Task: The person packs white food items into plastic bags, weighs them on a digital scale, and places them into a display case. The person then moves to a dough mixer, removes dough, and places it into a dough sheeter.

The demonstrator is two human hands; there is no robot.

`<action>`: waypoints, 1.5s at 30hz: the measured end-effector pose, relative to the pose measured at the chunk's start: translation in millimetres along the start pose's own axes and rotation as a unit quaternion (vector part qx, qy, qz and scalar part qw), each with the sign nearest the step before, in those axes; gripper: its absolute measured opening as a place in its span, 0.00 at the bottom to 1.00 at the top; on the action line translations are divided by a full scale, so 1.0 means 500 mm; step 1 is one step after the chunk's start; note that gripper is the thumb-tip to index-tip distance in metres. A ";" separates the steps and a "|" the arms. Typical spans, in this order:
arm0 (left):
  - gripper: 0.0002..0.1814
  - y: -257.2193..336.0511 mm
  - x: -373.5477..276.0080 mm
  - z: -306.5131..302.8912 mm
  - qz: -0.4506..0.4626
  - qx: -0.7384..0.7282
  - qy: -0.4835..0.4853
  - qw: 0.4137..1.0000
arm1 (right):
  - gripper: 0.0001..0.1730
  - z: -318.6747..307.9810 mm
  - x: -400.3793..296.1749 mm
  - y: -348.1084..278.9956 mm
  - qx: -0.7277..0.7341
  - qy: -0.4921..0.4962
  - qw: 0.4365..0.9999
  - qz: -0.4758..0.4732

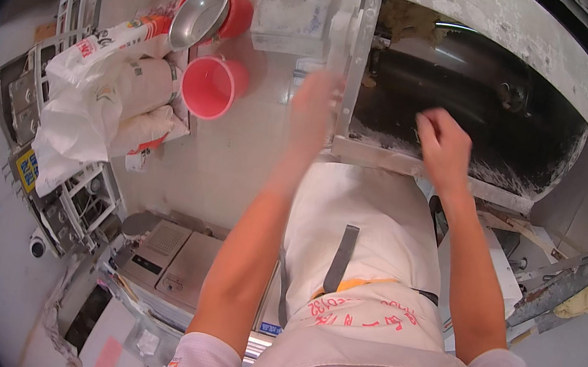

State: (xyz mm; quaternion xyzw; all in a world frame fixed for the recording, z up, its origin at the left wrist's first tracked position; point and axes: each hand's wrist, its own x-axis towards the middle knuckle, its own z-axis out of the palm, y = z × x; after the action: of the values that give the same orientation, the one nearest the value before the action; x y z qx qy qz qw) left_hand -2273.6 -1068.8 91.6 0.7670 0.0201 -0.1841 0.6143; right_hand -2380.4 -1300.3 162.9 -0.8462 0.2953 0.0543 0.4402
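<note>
My right hand [445, 144] is over the near edge of a large metal machine trough [491, 123], its fingers curled with thumb and forefinger close together; whether it holds anything cannot be told. Blurred by motion, my left hand [316, 100] is beside the trough's left end frame [356, 71], and its fingers cannot be made out. Inside the trough is a dark, shiny interior with pale, dough-like residue [409, 19] at the upper left and whitish streaks along the near side. A white apron [371, 208] covers my front.
Left of the machine stand a pink bucket [214, 87], a red bucket [239, 17] with a metal bowl [199, 16] on it, and a pale box [291, 17]. White sacks [141, 85] lie farther left. A metal appliance [171, 256] stands at lower left; a small table [495, 270] is at right.
</note>
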 end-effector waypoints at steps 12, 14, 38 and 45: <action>0.13 -0.363 0.209 -0.089 0.259 0.505 -0.215 0.795 | 0.01 -0.004 -0.044 0.168 -0.172 0.342 0.923 0.036; 0.11 -0.420 0.244 -0.118 0.226 0.413 -0.246 0.847 | 0.01 0.000 -0.044 0.170 -0.158 0.356 0.921 0.020; 0.15 -0.453 0.191 -0.140 0.088 0.284 -0.243 0.923 | 0.04 -0.008 -0.053 0.198 -0.188 0.416 0.888 -0.061; 0.11 -0.481 0.278 -0.187 0.251 0.438 -0.318 0.803 | 0.04 -0.005 -0.050 0.189 -0.193 0.406 0.891 -0.061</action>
State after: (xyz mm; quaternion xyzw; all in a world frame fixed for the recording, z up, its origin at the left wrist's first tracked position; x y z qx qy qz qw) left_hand -2181.7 -948.5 -159.3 0.8313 -0.4520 -0.2463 0.2097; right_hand -2452.9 -1332.2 105.9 -0.8791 0.3802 -0.2649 0.1120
